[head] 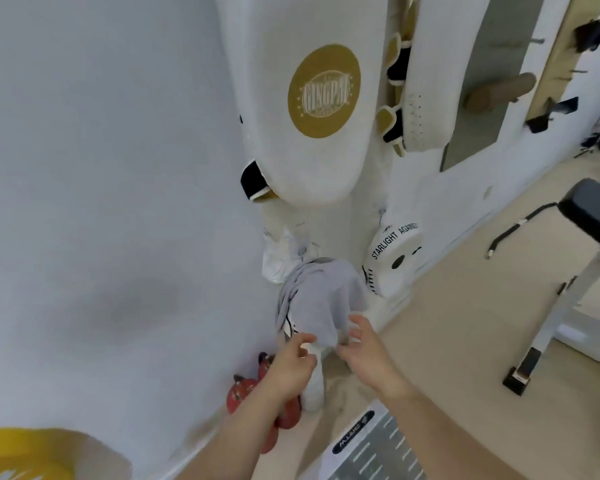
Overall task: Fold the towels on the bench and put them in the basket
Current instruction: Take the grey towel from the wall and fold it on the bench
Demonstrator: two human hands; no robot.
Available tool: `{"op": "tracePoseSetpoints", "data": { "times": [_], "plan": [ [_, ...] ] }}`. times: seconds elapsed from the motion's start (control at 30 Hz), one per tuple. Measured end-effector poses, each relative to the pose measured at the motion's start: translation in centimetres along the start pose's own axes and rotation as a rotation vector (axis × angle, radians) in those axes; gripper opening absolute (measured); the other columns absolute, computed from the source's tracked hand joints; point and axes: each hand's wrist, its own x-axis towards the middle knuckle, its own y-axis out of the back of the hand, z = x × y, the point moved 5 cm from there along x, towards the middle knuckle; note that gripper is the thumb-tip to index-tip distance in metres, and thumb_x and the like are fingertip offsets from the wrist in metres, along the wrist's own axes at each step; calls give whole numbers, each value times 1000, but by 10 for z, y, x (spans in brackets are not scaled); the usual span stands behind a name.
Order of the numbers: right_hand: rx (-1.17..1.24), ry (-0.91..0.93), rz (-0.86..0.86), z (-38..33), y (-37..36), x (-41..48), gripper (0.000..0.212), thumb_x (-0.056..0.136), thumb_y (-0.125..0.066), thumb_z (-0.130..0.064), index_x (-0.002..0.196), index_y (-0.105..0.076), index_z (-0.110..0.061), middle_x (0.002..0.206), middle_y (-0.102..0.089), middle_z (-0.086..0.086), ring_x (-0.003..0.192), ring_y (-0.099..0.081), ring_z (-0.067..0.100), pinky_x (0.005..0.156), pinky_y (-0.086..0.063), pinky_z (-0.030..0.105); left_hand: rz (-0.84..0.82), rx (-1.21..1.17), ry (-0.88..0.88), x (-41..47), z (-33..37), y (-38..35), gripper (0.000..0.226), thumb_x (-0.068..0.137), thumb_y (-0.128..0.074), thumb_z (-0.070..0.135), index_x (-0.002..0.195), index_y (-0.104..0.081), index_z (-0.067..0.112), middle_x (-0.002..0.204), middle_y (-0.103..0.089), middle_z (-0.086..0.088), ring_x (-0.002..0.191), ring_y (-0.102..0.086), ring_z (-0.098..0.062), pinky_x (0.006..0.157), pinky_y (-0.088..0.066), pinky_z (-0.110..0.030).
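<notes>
Head view: grey towel (323,296) hangs draped over a white stand (313,388) by the wall. Right hand (364,348) is spread loosely at its hem. Left hand (293,363) is curled, its grip unclear. Best pinch 2 corners and lift evenly.

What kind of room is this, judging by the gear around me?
Most likely a home gym or boxing training room: a big white kick pad with a gold emblem hangs on the wall, a round focus mitt sits lower down, and a padded weight bench stands at the right.
</notes>
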Motion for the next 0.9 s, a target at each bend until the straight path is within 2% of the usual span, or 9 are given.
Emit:
{"op": "tracePoseSetpoints", "data": {
  "times": [0.07,0.13,0.23,0.37,0.5,0.6,0.67,0.8,0.9],
  "plan": [
    [-59,7,-47,30,-8,49,77,73,-65,-12,138,-27,-33,131,-52,6,122,-54,27,96,-48,34,-5,-145,93,28,-13,-20,44,83,-49,6,120,-51,31,103,-60,-18,69,-55,-14,64,-44,-28],
    [-72,-11,-118,72,-23,97,82,59,-65,-29,131,-27,-43,127,-55,5,118,-57,26,97,-50,40,11,-310,175,54,-25,-36,48,71,-54,12,107,-54,44,121,-57,-17,101,-61,-24,82,-52,-33],
    [-121,-13,-119,57,-29,101,95,68,-72,-21,147,-19,-28,136,-43,-4,127,-47,17,105,-42,36,50,-552,273,82,-31,-48,52,71,-55,8,110,-59,43,129,-55,-1,124,-51,-26,105,-42,-45],
    [-191,-2,-90,53,-35,119,92,71,-75,-25,145,-21,-40,124,-46,-9,117,-52,19,101,-45,40,162,-656,350,103,-30,-48,55,80,-53,-1,129,-53,24,130,-56,-1,125,-50,-36,108,-34,-52],
    [-96,8,24,49,-42,127,41,70,-69,-36,103,-48,-47,95,-65,-16,90,-64,10,81,-54,36,207,-589,358,101,-39,-45,58,63,-53,8,112,-60,39,117,-63,-9,104,-58,-49,90,-47,-54],
    [-43,-33,141,35,-40,134,19,80,-66,-18,73,-51,-28,72,-61,-4,75,-62,20,72,-51,32,294,-430,253,99,-31,-31,54,74,-54,3,116,-55,36,108,-60,-7,85,-62,-25,72,-53,-28],
    [16,-56,167,26,-39,135,32,84,-63,-15,57,-48,-23,61,-55,-2,69,-55,22,68,-43,30,325,-145,149,98,-24,-20,66,76,-52,-2,123,-45,44,120,-53,-2,103,-57,-17,86,-49,-24],
    [457,-143,-111,1,-29,112,25,89,-61,-5,66,-66,-13,61,-66,-1,58,-61,8,54,-46,19,231,410,-82,88,-3,-20,85,79,-52,2,141,-21,51,152,-14,10,134,-15,-12,107,-32,-30],
    [490,-99,-369,-9,-3,86,20,93,-56,-9,80,-71,-8,64,-65,-3,55,-51,5,55,-33,19,286,453,-255,79,22,-8,72,72,-56,6,135,-45,39,148,-31,8,130,-26,-17,104,-34,-28]
  ]
}}
